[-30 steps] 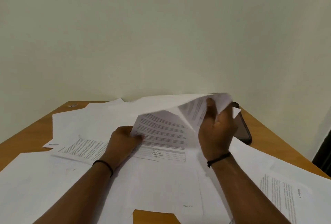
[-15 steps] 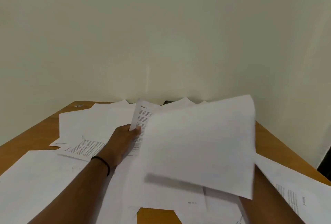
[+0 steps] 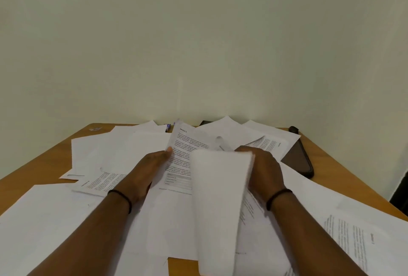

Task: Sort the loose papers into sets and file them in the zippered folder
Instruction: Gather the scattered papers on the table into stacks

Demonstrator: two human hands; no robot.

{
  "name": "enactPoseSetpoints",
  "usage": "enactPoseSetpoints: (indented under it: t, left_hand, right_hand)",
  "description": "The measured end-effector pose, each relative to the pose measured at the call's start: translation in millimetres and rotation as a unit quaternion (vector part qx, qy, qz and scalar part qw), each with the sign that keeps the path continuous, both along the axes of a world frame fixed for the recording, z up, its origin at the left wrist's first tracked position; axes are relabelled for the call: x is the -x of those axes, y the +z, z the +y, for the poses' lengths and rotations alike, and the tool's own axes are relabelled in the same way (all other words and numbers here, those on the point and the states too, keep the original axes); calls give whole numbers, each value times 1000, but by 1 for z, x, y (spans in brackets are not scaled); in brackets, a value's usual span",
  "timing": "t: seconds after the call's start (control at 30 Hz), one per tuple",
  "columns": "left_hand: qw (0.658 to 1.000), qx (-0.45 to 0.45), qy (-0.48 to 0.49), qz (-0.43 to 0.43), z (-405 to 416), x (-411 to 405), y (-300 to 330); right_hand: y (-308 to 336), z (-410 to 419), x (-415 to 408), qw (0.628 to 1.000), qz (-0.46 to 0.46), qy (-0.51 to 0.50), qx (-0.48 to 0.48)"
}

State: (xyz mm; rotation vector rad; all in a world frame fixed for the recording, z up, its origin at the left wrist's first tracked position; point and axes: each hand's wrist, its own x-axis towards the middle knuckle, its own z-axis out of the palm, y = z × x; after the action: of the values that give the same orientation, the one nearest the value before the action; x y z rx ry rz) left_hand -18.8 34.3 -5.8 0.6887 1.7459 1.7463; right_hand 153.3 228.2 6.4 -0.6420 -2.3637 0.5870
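A wooden bench (image 3: 44, 160) carries many loose papers (image 3: 55, 220) that overlap each other, and bare wood shows only at 9 o'clock, at the far left corner where a small clip-like thing (image 3: 95, 129) lies, and in a small gap at 6 o'clock. The left hand (image 3: 148, 169) rests on the printed sheet (image 3: 183, 154) near the centre; its thumb presses the left edge of this sheet, and the other fingers are hidden, so I cannot tell how they lie. At the far edge, at 12 o'clock, a small blue object (image 3: 168, 127) looks out between sheets. The right hand (image 3: 262, 169) holds a curled white sheet (image 3: 218, 205), lifted and blurred, with its fingers bent around the sheet's top edge. At 2 o'clock the dark zippered folder (image 3: 298, 158) lies partly under papers, close to the right edge of the bench and to the plain wall (image 3: 198, 43).
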Motion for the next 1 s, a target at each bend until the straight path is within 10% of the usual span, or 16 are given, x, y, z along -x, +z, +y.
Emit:
enactPoseSetpoints:
  t: [0.37,0.47,0.73,1.0]
  left_hand:
    - [993,22,-101,-53,2,-5,8]
    - [986,92,-119,68,0,-6,4]
    - [998,-25,-52,29,5,-8,1]
    - [995,-88,33,9,6,-9,4]
  right_hand:
    - [-9,-7,23,960,13,-43,-278]
    - [-9,-7,24,956,84,-57,-274]
    - [-9,-7,20,966,99,-208,-121]
    - [-17,-9,19,953,163,4,257]
